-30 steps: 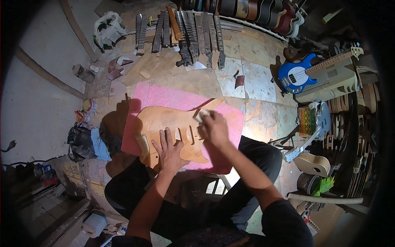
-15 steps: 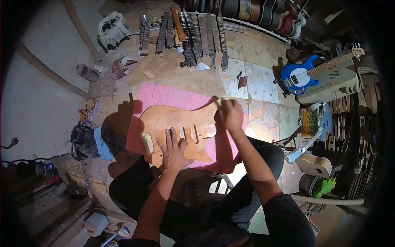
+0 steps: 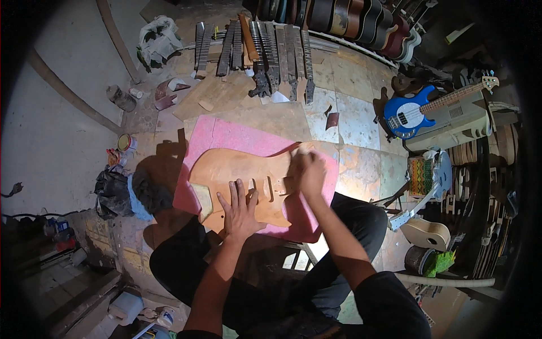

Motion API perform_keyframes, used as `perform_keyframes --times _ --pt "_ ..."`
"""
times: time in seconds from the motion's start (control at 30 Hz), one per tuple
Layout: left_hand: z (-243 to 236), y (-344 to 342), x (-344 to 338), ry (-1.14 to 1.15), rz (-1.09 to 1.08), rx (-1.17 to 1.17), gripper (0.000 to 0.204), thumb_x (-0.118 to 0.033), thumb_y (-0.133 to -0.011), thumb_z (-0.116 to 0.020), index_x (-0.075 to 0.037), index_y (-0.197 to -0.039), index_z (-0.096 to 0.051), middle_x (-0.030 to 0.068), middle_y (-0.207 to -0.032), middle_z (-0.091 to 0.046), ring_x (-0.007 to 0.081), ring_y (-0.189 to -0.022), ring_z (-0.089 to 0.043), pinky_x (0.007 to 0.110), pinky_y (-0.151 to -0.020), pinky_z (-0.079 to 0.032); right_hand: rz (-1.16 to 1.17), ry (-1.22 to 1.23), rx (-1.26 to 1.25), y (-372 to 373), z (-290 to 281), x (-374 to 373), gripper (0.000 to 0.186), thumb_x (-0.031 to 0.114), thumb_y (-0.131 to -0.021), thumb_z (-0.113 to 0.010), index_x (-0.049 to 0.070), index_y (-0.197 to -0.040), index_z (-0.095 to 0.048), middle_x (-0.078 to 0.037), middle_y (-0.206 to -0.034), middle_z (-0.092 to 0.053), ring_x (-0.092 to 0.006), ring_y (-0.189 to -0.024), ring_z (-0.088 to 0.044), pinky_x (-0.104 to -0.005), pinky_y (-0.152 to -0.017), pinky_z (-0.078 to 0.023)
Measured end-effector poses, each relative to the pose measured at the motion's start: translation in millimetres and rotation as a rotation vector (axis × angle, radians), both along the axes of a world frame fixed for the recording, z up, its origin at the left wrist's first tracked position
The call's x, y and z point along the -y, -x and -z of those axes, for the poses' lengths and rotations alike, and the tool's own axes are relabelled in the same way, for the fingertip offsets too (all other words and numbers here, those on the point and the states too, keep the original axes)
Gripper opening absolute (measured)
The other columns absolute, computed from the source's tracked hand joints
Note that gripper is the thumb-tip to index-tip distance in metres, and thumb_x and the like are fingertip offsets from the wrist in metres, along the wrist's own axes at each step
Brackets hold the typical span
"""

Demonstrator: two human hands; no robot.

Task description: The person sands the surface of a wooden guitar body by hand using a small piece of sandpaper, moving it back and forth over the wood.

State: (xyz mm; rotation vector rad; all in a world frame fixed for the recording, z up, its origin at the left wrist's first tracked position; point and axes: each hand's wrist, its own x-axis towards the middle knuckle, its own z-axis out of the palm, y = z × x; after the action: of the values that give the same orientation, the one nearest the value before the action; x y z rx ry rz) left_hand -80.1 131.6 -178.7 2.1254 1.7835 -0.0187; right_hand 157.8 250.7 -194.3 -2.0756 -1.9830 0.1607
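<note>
A bare wooden electric guitar body (image 3: 226, 164) lies flat on a pink board (image 3: 206, 133) in front of me. Slots are cut through its middle, and a pale patch (image 3: 200, 198) shows at its left edge. My left hand (image 3: 241, 212) rests on the body's near side, fingers spread and holding nothing. At the far right horn, my right hand (image 3: 311, 175) is closed and pressed down, smeared by motion. A small pale piece (image 3: 305, 147) shows at its fingertips; its kind is not clear, though it looks like a pad or folded sheet.
Guitar necks (image 3: 271, 56) lie in a row beyond the board. A blue bass guitar (image 3: 409, 113) leans at the right, above an acoustic guitar body (image 3: 426, 231). Paint tins (image 3: 127, 142) and a black plastic bag (image 3: 113, 192) stand at the left. My bent knees flank the board.
My right hand has moved slightly left and toward me along the horn. My left hand stays on the guitar body. The whole view has shifted a little.
</note>
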Motion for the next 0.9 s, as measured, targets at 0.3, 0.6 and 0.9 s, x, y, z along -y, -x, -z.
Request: perform_keyframes --times 0.3,0.6,0.9 --pt "-4.0 1.1 -1.5 0.026 0.016 -0.025 0.114 -0.07 -0.064 -0.087 -0.023 -0.16 -0.049 0.0312 -0.175 -0.012 0.0505 -0.163 -0.006 0.085 -0.119 -0.006 -0.101 0.003 -0.103 -24.5 -25.9 -30.1 0.045 0.02 -0.085 -0.076 0.017 -0.13 -0.07 -0.022 -0.132 -0.064 -0.0447 -0.114 -0.061 -0.0564 -0.096 -0.049" --pt "6.2 11.2 8.8 -0.037 0.004 0.008 0.116 -0.069 -0.058 -0.089 -0.019 -0.157 -0.054 0.0339 -0.174 -0.011 0.0521 -0.163 -0.005 0.085 -0.118 -0.004 -0.264 0.115 -0.082 -3.4 -28.0 -5.9 0.047 0.022 -0.088 -0.076 0.016 -0.134 -0.068 -0.02 -0.127 -0.066 -0.0428 -0.112 -0.063 -0.0557 -0.092 -0.05" --pt "8.8 14.9 8.6 -0.053 0.004 0.001 0.117 -0.069 -0.056 -0.089 -0.019 -0.157 -0.055 0.0341 -0.174 -0.013 0.0527 -0.163 -0.005 0.085 -0.118 -0.004 -0.344 0.056 -0.114 31.9 -32.1 36.7 0.047 0.027 -0.088 -0.079 0.017 -0.133 -0.07 -0.021 -0.136 -0.062 -0.0417 -0.12 -0.061 -0.0546 -0.098 -0.05"
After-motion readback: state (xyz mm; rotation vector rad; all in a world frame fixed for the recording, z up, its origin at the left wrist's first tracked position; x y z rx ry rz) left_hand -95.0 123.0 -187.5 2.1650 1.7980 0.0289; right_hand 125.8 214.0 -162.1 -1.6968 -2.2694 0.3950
